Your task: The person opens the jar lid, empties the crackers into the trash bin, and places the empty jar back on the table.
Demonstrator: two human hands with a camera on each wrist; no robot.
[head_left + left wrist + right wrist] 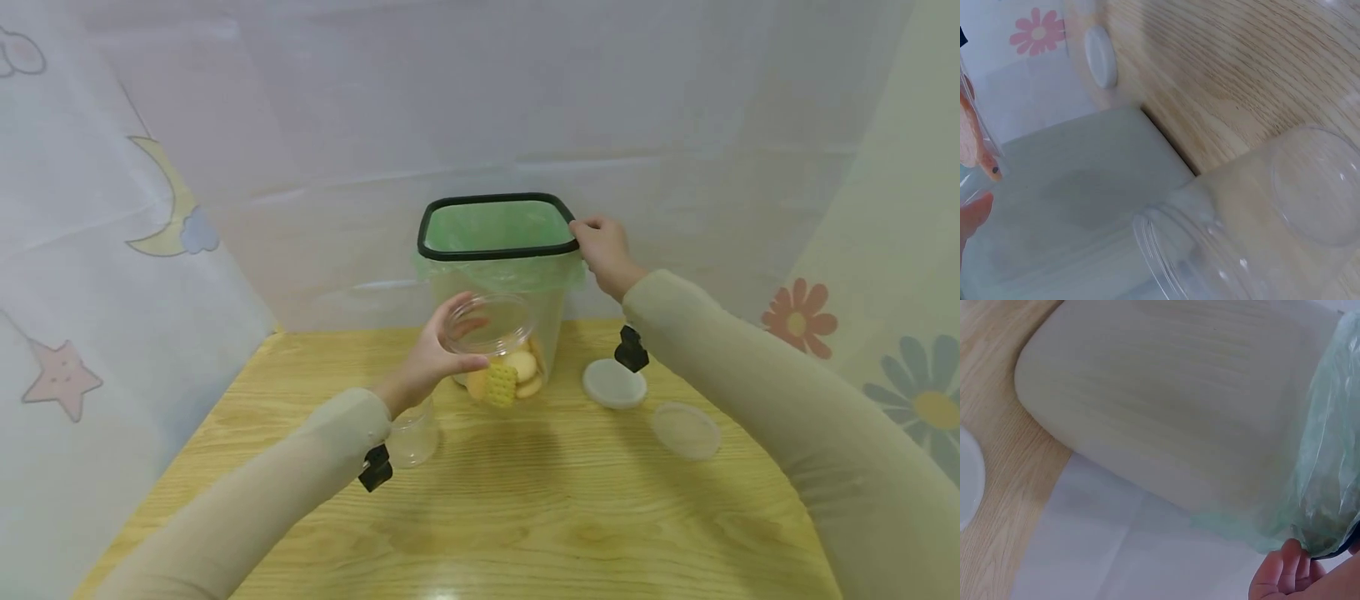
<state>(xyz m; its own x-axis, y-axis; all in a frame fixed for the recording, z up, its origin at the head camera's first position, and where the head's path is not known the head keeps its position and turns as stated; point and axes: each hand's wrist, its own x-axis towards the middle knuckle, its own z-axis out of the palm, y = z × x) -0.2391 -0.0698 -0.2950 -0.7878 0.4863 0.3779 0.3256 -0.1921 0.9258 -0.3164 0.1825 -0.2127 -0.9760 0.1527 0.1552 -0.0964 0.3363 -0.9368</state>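
In my left hand [427, 358] I hold a clear plastic jar [498, 321], thumb and fingers spread round its side near the rim. Several cookies [501, 383], round and ridged, lie in the jar's lower part. The jar is tilted, in front of a pale trash bin [553, 312]. My right hand [606, 254] grips the right corner of the bin's black rim [498, 255], over the green trash bag [1329, 450] that lines it. At the left edge of the left wrist view, only a fingertip [975, 215] and part of the held jar show.
A second clear jar [412, 442] stands on the wooden table [525, 517], left of the bin and partly behind my left wrist. Right of the bin lie a white lid [614, 383] and a clear disc-shaped lid [686, 430]. A printed cloth [337, 125] hangs behind.
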